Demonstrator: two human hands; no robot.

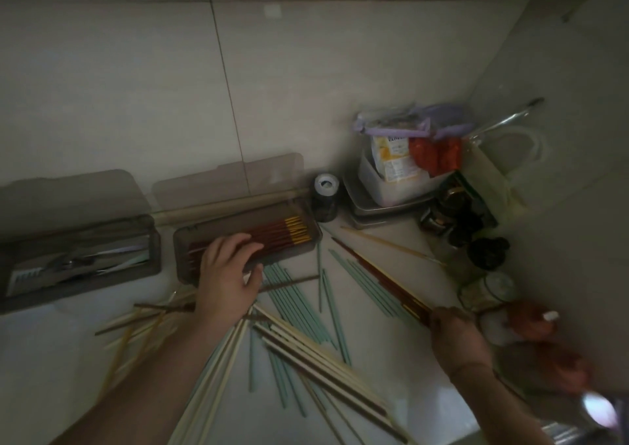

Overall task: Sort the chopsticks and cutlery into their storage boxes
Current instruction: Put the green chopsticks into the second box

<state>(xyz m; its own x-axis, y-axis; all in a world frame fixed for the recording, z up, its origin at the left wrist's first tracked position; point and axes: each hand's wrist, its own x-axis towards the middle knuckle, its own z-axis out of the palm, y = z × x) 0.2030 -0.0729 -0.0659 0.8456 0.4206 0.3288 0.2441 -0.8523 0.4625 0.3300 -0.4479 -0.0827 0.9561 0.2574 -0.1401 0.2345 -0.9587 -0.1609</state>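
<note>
Two grey storage boxes with raised lids stand on the white counter. The left box holds metal cutlery. The right box holds dark red chopsticks with gold tips. My left hand rests over that box's near edge, fingers spread on the red chopsticks. My right hand is shut on a bundle of dark red chopsticks that points up and left. Loose teal chopsticks, cream ones and brown ones lie scattered between my arms.
A dark jar with a white cap stands right of the chopstick box. Behind it a metal tray carries a plastic tub of packets. Jars, bags and a ladle crowd the right corner by the wall. A wooden rod lies behind the boxes.
</note>
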